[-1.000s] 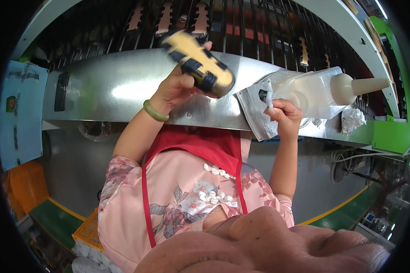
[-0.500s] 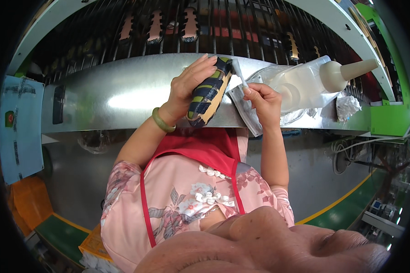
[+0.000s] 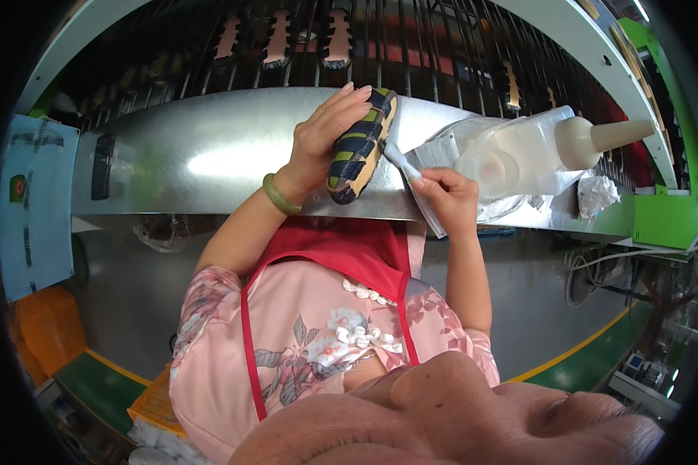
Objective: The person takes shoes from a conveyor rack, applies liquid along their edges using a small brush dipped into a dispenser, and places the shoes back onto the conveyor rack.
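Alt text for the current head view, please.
A person's left hand holds a navy and green strapped shoe over a metal ledge; the right hand holds a pale brush-like tool at the shoe's tan edge. A translucent nozzle bottle is rightward.

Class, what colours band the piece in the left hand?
The piece is banded navy and olive green; head view.

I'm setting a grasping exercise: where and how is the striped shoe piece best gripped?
Likely best: the long left side of the striped shoe piece, approached from the left, as the left hand does. Its narrow body suits a wrapping hand, leaving the tan edge open to the slim pale tool in the right hand.
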{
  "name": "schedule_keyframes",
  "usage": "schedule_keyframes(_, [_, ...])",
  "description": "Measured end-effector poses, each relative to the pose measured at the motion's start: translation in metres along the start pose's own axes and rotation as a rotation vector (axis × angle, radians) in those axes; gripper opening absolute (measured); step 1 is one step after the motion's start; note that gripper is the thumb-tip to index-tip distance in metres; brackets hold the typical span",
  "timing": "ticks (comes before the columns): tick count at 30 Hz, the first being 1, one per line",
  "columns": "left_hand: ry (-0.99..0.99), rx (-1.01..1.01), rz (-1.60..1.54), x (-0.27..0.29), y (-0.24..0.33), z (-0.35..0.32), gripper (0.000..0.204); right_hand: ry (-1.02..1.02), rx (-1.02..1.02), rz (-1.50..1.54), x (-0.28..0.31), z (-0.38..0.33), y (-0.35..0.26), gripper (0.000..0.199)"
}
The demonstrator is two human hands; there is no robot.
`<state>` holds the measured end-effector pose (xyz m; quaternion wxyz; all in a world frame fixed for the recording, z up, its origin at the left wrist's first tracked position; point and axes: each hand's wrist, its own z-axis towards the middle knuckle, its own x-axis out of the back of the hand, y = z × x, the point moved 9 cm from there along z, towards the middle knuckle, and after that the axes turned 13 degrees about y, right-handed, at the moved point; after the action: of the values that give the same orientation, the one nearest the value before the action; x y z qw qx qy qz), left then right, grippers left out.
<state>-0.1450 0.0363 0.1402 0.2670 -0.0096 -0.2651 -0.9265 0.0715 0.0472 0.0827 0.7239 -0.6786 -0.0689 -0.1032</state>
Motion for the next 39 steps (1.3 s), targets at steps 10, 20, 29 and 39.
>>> schedule_keyframes(10, [-0.002,-0.002,0.049,0.005,-0.010,0.003,0.047,-0.019,0.032,-0.062,-0.010,-0.001,-0.005,0.014])
schedule_keyframes(20, [-0.055,0.048,0.072,0.004,-0.015,0.002,0.049,-0.031,0.085,-0.060,-0.014,-0.007,-0.009,0.014])
schedule_keyframes(29, [-0.154,0.179,0.004,-0.002,-0.026,-0.007,0.052,-0.047,0.188,0.014,-0.022,-0.005,-0.022,0.014])
schedule_keyframes(39, [-0.239,0.289,-0.026,-0.003,-0.026,-0.016,0.051,-0.062,0.321,-0.017,-0.028,-0.003,-0.050,0.015])
